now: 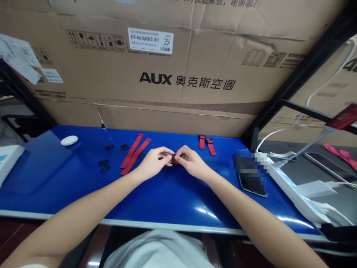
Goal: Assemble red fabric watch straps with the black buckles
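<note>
Between my two hands, above the middle of the blue table, is a red strap (174, 159) with a black buckle on it. My left hand (157, 160) pinches its left side, and my right hand (189, 160) pinches the right side. The fingers cover most of the strap and buckle. Left of my hands, two red straps (134, 153) lie side by side at a slant. Past them are several loose black buckles (103, 162). Two short red straps with black buckles (211, 146) rest beyond my right hand.
A large cardboard box (189, 56) stands upright along the table's back edge. On the right lie a phone (252, 178) and a white power strip (292, 190) with cables. A white oval object (69, 140) sits at the back left. Black metal posts (295, 70) rise at both sides.
</note>
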Demonstrator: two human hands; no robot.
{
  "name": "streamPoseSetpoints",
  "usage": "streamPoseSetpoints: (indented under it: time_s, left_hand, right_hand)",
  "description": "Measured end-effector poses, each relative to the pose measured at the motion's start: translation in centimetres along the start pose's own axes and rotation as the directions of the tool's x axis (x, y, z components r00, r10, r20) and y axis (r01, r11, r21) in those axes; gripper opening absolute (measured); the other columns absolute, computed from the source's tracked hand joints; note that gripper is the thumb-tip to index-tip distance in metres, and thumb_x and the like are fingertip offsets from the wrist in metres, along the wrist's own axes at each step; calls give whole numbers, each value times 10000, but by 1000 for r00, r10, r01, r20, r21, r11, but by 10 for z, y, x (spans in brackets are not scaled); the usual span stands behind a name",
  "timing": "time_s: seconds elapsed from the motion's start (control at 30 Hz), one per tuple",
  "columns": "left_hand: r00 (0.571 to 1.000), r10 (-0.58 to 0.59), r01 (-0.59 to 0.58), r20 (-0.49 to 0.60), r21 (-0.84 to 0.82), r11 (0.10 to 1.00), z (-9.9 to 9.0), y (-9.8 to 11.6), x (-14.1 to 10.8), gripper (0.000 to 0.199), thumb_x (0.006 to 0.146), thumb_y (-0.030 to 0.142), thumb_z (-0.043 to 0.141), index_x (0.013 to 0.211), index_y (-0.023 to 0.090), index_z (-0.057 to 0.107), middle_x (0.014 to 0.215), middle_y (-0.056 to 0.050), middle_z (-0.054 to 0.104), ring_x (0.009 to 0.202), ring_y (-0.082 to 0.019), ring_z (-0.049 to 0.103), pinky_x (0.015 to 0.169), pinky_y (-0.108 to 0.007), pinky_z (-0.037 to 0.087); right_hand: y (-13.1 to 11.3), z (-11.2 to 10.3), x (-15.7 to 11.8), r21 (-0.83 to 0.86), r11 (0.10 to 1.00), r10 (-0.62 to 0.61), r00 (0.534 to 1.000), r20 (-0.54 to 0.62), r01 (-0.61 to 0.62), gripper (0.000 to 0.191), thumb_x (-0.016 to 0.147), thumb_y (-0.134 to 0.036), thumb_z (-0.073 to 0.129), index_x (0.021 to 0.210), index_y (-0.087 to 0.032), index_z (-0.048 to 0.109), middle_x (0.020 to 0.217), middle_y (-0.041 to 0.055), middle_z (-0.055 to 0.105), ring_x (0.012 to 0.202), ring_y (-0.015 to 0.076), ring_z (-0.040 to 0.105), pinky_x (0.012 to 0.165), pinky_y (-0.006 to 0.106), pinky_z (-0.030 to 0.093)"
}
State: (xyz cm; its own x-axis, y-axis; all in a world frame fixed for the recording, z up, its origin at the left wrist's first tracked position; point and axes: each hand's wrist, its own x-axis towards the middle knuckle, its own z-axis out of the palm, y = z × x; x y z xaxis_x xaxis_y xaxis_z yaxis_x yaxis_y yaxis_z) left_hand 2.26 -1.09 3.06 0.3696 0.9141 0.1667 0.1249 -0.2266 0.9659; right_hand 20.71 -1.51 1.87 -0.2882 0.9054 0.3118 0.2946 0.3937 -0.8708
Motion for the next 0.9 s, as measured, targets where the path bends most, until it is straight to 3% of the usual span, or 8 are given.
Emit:
streamPoseSetpoints:
  time_s: [0.1, 0.17, 0.27, 0.37, 0.5, 0.63, 0.8, 0.9]
  left_hand:
    - [996, -63, 71, 55, -159, 985, -4, -1, 3, 274, 753, 276, 749, 971, 126, 678, 897, -81, 690, 787, -188, 681, 741, -346, 588]
    - [989, -95, 120, 115, -231, 966, -10, -1, 5, 322, 727, 291, 782, 983, 129, 671, 902, -83, 694, 795, -184, 676, 755, -341, 574]
    - [976, -85, 134, 199, -251, 959, -21, -2, 8, 337, 717, 282, 794, 991, 140, 659, 883, -64, 677, 771, -159, 658, 742, -307, 550]
    - [964, -44, 104, 262, -223, 969, -35, -2, 11, 305, 729, 263, 782, 969, 147, 635, 869, -50, 658, 773, -143, 638, 721, -273, 525]
    - [963, -36, 74, 268, -134, 988, -53, -2, 16, 284, 709, 263, 784, 913, 158, 616, 865, -37, 634, 779, -148, 627, 712, -281, 519]
    - [982, -44, 24, 184, 107, 994, -71, -7, 23, 249, 685, 243, 768, 887, 167, 645, 846, -42, 646, 774, -166, 627, 716, -293, 507]
    - [990, 15, 48, -141, 434, 900, -88, -19, 28, 87, 648, 155, 727, 723, 188, 698, 635, -22, 621, 614, -164, 553, 628, -277, 426]
    - [976, 23, 86, -218, 476, 875, -89, -21, 29, 71, 637, 164, 742, 683, 191, 695, 597, -19, 599, 590, -170, 531, 623, -286, 402]
  right_hand:
    - [1, -3, 2, 229, 971, 53, 996, 75, -69, 181, 815, -357, 628, 867, -192, 575, 839, 18, 564, 694, 141, 542, 665, 312, 448]
    - [5, -7, 3, 269, 961, 39, 997, 73, -58, 208, 827, -355, 613, 961, -202, 566, 862, 29, 594, 727, 158, 568, 697, 332, 468]
    - [16, -17, 6, -50, 998, -53, 997, -56, 50, 248, 810, -262, 611, 1054, -219, 597, 1042, 76, 577, 924, 213, 567, 840, 402, 457]
    - [30, -23, 8, -393, 918, -89, 994, -59, 59, 373, 783, -195, 631, 1153, -240, 608, 1191, 110, 518, 1137, 286, 475, 979, 483, 366]
    - [41, -19, 11, -549, 836, -10, 999, -37, -12, 270, 838, -246, 601, 1107, -245, 629, 1165, 104, 533, 1085, 292, 465, 966, 496, 338]
    - [42, -17, 14, -545, 834, 41, 995, -94, -86, 138, 767, -244, 662, 887, -211, 602, 994, 72, 556, 967, 250, 488, 877, 424, 369]
    - [43, -27, 15, -247, 956, 144, 986, -86, -161, 119, 732, -215, 579, 830, -216, 512, 654, -41, 491, 594, 138, 447, 599, 281, 360]
    - [36, -29, 15, -123, 981, 139, 985, -100, -150, 147, 690, -182, 558, 834, -212, 553, 614, -55, 486, 540, 117, 427, 549, 263, 342]
